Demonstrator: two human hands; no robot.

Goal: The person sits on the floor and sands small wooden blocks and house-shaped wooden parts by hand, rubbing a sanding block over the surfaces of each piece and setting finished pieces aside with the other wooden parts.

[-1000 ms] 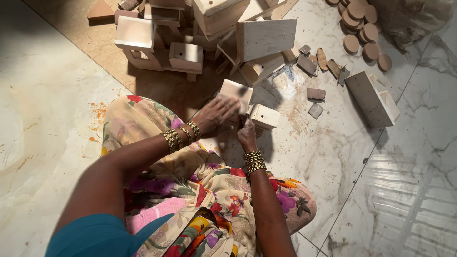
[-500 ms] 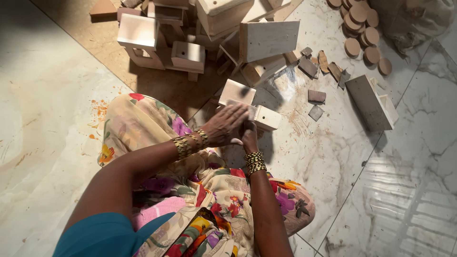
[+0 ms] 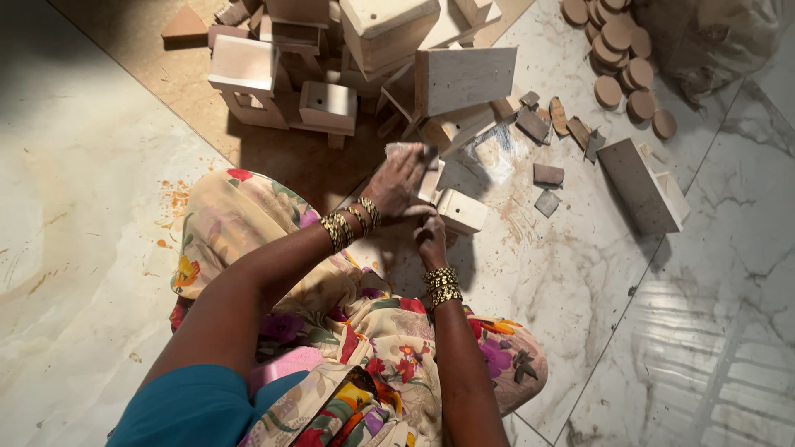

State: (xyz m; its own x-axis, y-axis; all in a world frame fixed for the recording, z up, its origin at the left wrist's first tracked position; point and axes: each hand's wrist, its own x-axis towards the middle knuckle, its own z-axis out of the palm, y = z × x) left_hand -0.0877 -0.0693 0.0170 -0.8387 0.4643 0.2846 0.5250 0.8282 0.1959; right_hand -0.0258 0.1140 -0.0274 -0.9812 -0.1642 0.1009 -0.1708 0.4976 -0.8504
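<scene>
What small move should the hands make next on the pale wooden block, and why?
Probably draw the left hand back along the small pale wooden block for another rubbing stroke. It lies flat over a grey sheet, possibly sandpaper, on the block's far end, while the right hand steadies the near side.

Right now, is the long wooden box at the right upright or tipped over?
Tipped over. The long wooden box lies on the marble floor with one broad face up and its open side facing right.
</scene>
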